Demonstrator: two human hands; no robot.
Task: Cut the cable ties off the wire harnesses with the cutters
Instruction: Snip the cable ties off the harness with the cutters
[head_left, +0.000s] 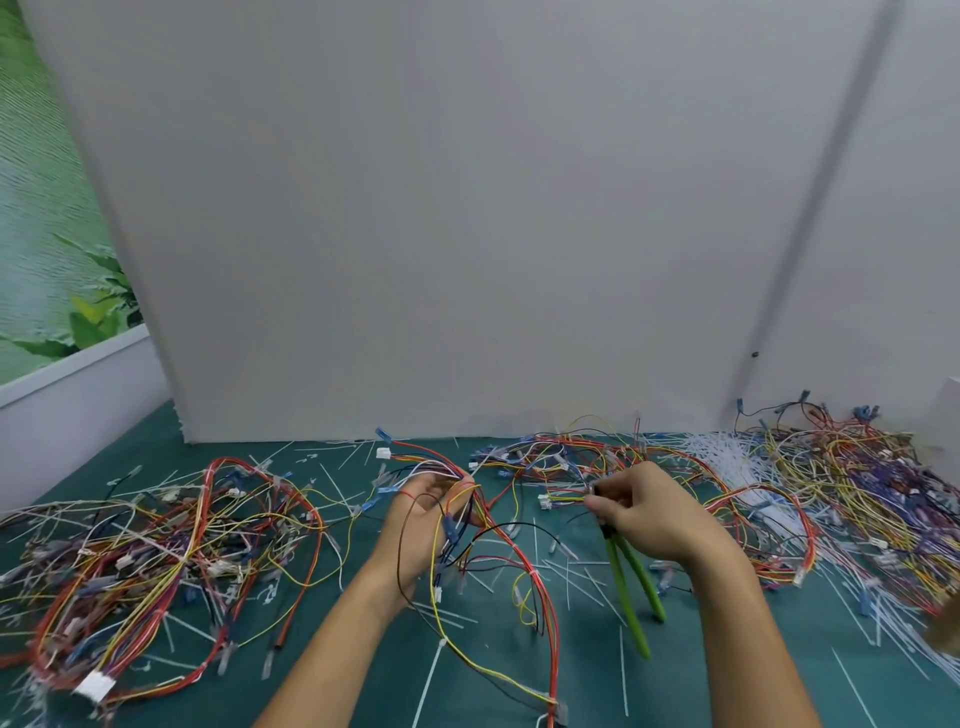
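We see the wire harness (431, 462) as a loose bunch of thin red, yellow, black, white and blue wires, with a white plug at its far left end and blue sleeves on some ends. It is held up over the middle of the tabletop (363, 665), and its long loops trail down to the near edge. A white tie still binds a yellow strand close to us.

The left hand (426, 512) is turned palm up, fingers curled round the bunch, gripping it. The right hand (649, 512) is just to its right, knuckles up, and grasps the cutters (631, 587) near their head. The two green handles point toward us and are spread apart. Whether its fingertips also pinch the small wires beside them we cannot tell.

Tangled heaps of harnesses lie at the left (156, 545) and at the far right (857, 483). White cut ties (571, 577) are scattered across the green tabletop.
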